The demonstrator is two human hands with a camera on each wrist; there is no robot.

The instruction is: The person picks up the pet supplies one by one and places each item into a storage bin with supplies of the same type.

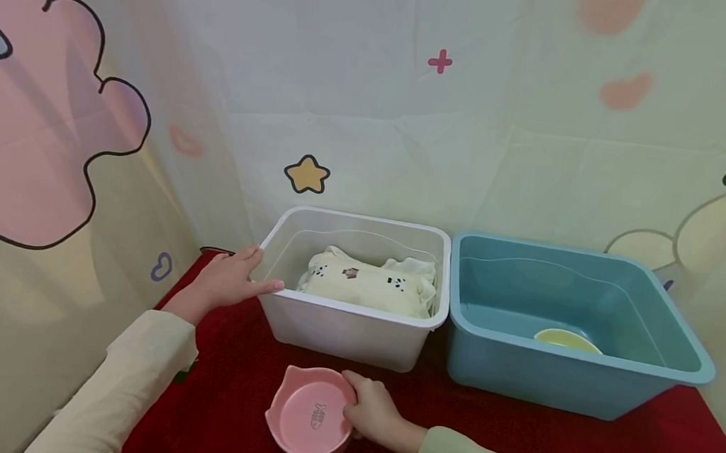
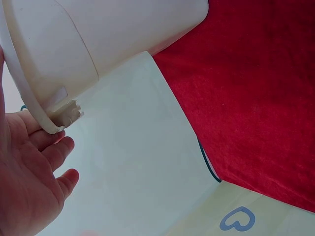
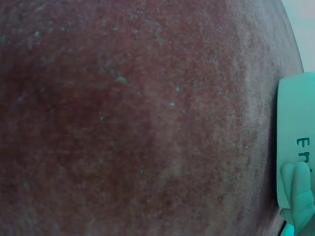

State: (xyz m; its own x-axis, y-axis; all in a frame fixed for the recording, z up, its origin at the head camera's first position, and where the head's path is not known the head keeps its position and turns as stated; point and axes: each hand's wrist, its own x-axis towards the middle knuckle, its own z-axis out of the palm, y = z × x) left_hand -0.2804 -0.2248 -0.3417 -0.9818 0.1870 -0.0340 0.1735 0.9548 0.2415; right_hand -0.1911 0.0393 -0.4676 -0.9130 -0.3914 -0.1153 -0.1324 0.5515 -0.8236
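Observation:
A pink cat-eared bowl (image 1: 315, 413) is on the red cloth, and my right hand (image 1: 380, 411) grips its right side, thumb at the rim. In the right wrist view my fingers (image 3: 300, 184) lie against the lettered side wall of the bowl (image 3: 294, 118). My left hand (image 1: 231, 276) holds the left front corner of a white bin (image 1: 342, 331), the thumb over the front rim. Seen from the left wrist, the fingers (image 2: 58, 152) curl under the bin's rim. Inside the bin lies a cream ruffled pillow (image 1: 365, 283) with small printed animals.
To the right of the white bin stands a blue bin (image 1: 537, 375), its front rim partly hiding a pale yellow-green dish (image 1: 567, 338) inside. Red cloth (image 1: 222, 386) covers the table. A printed curtain (image 1: 372, 113) hangs close behind the bins and along the left.

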